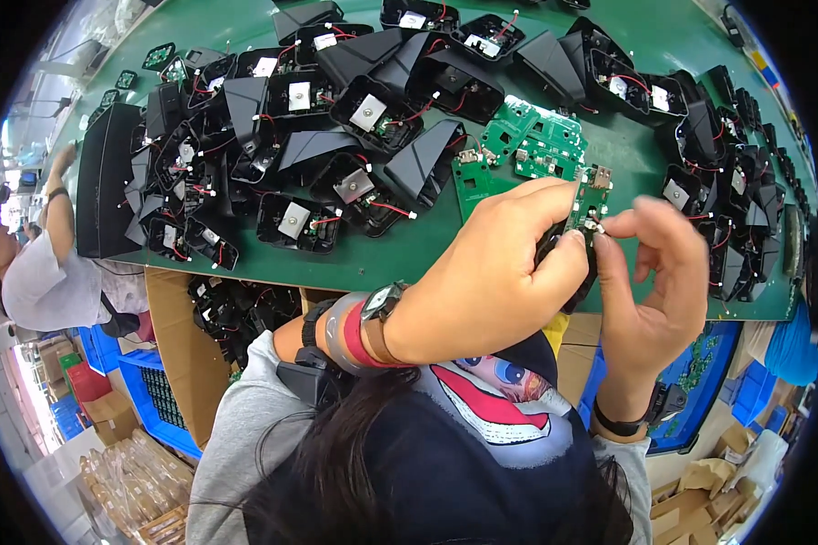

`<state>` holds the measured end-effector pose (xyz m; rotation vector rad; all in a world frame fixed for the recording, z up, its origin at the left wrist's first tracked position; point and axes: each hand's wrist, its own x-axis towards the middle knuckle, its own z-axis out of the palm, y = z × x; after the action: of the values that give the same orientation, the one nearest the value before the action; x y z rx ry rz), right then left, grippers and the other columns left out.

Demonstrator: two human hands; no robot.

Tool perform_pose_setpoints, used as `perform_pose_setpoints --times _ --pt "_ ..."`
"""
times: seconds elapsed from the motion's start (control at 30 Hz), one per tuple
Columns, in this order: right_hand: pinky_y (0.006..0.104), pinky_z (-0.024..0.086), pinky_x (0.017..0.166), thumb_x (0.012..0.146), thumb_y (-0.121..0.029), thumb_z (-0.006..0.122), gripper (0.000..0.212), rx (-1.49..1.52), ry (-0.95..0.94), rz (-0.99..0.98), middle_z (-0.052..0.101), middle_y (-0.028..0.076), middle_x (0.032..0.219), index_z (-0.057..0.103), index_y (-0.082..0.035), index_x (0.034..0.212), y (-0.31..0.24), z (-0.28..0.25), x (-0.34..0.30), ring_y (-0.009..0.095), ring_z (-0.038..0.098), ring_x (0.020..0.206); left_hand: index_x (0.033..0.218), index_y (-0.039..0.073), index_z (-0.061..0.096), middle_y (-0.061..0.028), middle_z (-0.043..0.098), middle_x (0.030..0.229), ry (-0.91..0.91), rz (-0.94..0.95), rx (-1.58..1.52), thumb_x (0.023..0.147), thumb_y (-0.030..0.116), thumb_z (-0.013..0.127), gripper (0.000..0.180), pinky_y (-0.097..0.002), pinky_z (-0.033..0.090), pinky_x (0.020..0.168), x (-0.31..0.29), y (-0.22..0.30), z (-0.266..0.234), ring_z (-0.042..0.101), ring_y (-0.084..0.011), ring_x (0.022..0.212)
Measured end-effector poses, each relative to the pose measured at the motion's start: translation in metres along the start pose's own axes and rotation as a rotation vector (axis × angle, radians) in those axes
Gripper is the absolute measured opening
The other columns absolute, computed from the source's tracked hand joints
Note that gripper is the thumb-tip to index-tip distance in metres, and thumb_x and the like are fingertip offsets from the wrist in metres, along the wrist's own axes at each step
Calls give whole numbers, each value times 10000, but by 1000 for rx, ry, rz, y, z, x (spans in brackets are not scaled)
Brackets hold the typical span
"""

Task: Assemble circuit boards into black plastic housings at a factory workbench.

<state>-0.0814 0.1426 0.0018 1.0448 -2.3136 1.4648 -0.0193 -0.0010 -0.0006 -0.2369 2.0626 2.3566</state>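
Dark hair (336, 436), left hand (491, 268) pinching circuit board (596, 194), right hand (654, 277) half-curled, hold unclear, green table (382, 259), cardboard box (177, 354), co-worker (50, 286) leftward.

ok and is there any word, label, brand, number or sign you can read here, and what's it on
No text can be read in this view.
Loose green boards on the table: tiny white marks, too small to read.
Held board in the left hand: too small.
Wristwatch: dial too small and blurred.
Shirt print: cartoon picture, no readable words.
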Motion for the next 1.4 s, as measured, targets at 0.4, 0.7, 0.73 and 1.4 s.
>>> perform_pose_setpoints --times 0.4,0.7,0.73,1.4 --pt "276 481 668 711 114 642 457 -315 -138 -317 602 128 999 476 31 1128 3 -4 5 223 625 738 1077 -43 541 -192 559 1021 197 420 591 744 42 530 343 -363 479 741 -1 -5 8 578 -345 859" --pt "206 453 627 721 87 661 527 -286 -229 -99 647 42 807 461 -1 1200 -7 -8 21 101 569 740 1073 -42 529 -199 560 974 150 372 581 714 17 496 366 -380 473 714 1 -12 2 570 -351 813" --pt "206 455 628 712 94 659 533 -213 -238 -36 642 41 800 463 0 1198 -7 -9 21 100 569 740 1048 -46 533 -198 560 946 125 372 512 711 13 485 345 -372 470 707 1 -13 1 563 -349 794" --pt "202 467 675 690 11 710 452 -54 -269 160 591 22 858 545 -1 1111 8 -18 30 89 552 768 1048 -50 554 -191 583 981 -86 343 376 728 25 457 342 -343 463 796 6 -11 -12 582 -305 891"
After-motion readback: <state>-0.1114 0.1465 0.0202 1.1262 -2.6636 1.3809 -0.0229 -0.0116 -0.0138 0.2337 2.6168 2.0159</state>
